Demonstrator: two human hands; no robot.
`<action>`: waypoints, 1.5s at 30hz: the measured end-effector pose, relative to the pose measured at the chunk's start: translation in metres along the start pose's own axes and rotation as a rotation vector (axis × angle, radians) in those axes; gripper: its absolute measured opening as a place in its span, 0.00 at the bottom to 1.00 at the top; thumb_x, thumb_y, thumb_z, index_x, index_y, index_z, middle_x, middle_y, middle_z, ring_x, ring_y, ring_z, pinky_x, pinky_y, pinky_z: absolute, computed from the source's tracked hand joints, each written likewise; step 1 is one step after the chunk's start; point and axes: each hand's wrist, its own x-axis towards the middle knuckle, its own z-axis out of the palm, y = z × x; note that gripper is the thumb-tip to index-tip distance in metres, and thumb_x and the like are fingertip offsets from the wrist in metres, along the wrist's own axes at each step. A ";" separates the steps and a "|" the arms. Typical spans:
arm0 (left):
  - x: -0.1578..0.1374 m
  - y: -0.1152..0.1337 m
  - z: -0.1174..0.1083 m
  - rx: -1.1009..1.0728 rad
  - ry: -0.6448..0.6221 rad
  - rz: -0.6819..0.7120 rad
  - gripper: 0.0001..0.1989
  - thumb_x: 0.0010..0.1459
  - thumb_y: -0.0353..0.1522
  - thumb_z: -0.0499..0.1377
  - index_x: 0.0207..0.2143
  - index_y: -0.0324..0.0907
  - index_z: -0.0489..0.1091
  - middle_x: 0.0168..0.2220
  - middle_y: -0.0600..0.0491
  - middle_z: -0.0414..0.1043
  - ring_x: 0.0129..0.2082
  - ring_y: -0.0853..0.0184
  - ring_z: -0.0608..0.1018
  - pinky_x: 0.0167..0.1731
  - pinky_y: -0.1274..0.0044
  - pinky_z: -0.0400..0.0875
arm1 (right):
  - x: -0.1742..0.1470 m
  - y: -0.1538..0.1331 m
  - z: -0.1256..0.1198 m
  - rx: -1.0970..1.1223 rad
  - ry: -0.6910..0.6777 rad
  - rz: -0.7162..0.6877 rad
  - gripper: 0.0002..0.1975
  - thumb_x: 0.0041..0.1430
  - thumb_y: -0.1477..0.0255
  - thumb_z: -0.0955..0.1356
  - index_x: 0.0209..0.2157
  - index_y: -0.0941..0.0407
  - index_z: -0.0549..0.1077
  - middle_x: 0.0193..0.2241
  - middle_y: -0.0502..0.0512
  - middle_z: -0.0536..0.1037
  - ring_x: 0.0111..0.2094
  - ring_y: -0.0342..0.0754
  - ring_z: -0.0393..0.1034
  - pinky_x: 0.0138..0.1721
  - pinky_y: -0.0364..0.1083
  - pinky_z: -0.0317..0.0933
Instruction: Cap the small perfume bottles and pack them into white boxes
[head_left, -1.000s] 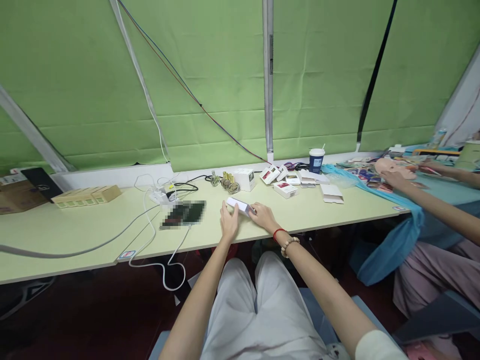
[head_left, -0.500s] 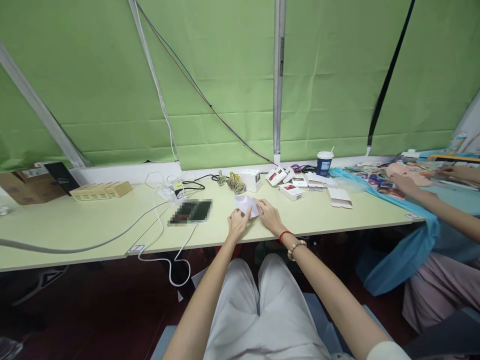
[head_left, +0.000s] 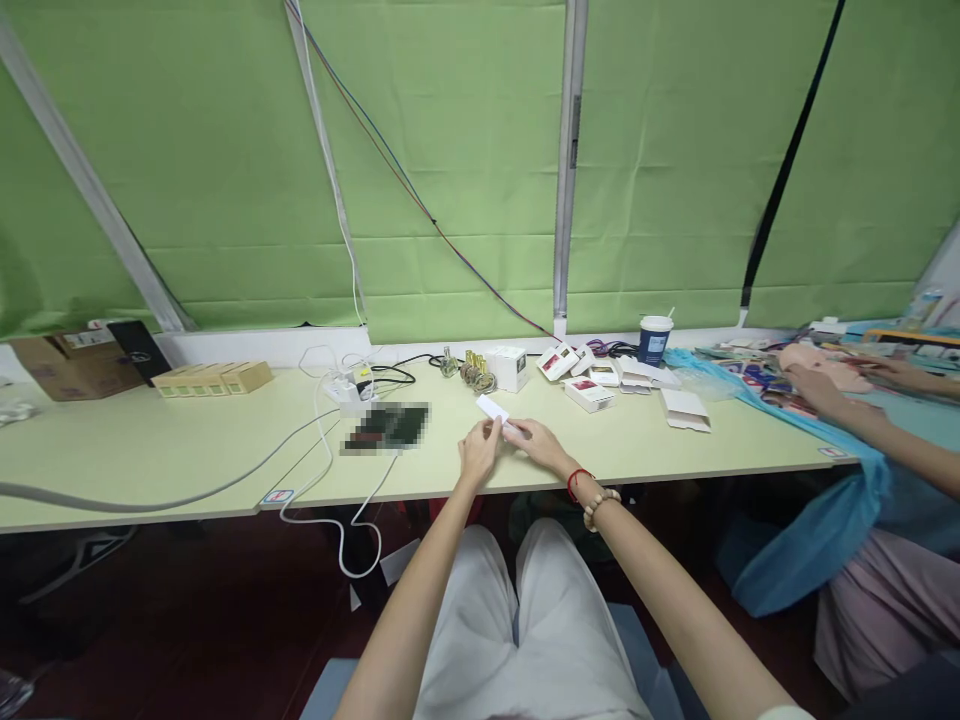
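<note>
Both hands meet at the front middle of the table and hold a small white piece of folded paper or card (head_left: 491, 408); its exact kind is hard to make out. My left hand (head_left: 478, 452) pinches its near left side with the thumb on top. My right hand (head_left: 538, 444), with a red cord and a beaded bracelet at the wrist, closes on its near right end. A narrow flat face of the white piece points away from me, and the fingers cover the rest. Beyond it stand several small gold-capped glass bottles (head_left: 477, 372) and a white box (head_left: 510, 368).
Small white cartons (head_left: 590, 393) and an opened flat carton (head_left: 685, 410) lie right. Behind them stands a lidded cup (head_left: 654, 342). A blurred-out dark device (head_left: 386, 428) with white cables is left, then yellowish boxes (head_left: 214, 379). A co-worker's hand (head_left: 817, 388) is far right.
The white piece looked wider and tented between my hands before; now it shows as a narrower, flatter strip. My right hand has drawn in over its near end. The view has shifted slightly.
</note>
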 end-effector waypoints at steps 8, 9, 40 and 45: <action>0.002 0.002 0.002 0.107 0.008 -0.016 0.25 0.60 0.45 0.44 0.20 0.40 0.68 0.36 0.48 0.73 0.41 0.61 0.73 0.46 0.70 0.60 | -0.004 -0.007 0.004 -0.183 0.041 -0.037 0.29 0.51 0.58 0.68 0.52 0.57 0.67 0.44 0.60 0.73 0.45 0.50 0.68 0.47 0.47 0.59; 0.002 0.002 0.003 0.124 0.011 -0.019 0.24 0.60 0.44 0.44 0.21 0.40 0.68 0.36 0.47 0.73 0.41 0.61 0.73 0.46 0.70 0.60 | -0.004 -0.008 0.003 -0.173 0.044 -0.043 0.27 0.52 0.59 0.67 0.52 0.57 0.67 0.45 0.60 0.73 0.45 0.50 0.68 0.48 0.47 0.58; 0.000 0.002 0.005 0.218 -0.044 0.021 0.21 0.60 0.34 0.40 0.26 0.39 0.68 0.40 0.45 0.71 0.42 0.62 0.71 0.46 0.69 0.56 | -0.005 -0.007 0.003 -0.160 0.217 0.101 0.23 0.60 0.67 0.59 0.55 0.61 0.58 0.50 0.63 0.70 0.47 0.52 0.68 0.48 0.49 0.59; 0.001 0.002 0.005 0.219 -0.051 0.022 0.20 0.60 0.34 0.40 0.26 0.39 0.68 0.42 0.44 0.71 0.44 0.61 0.71 0.47 0.68 0.56 | -0.004 -0.005 0.004 -0.146 0.231 0.095 0.22 0.60 0.67 0.59 0.55 0.60 0.59 0.49 0.63 0.71 0.45 0.52 0.68 0.47 0.49 0.59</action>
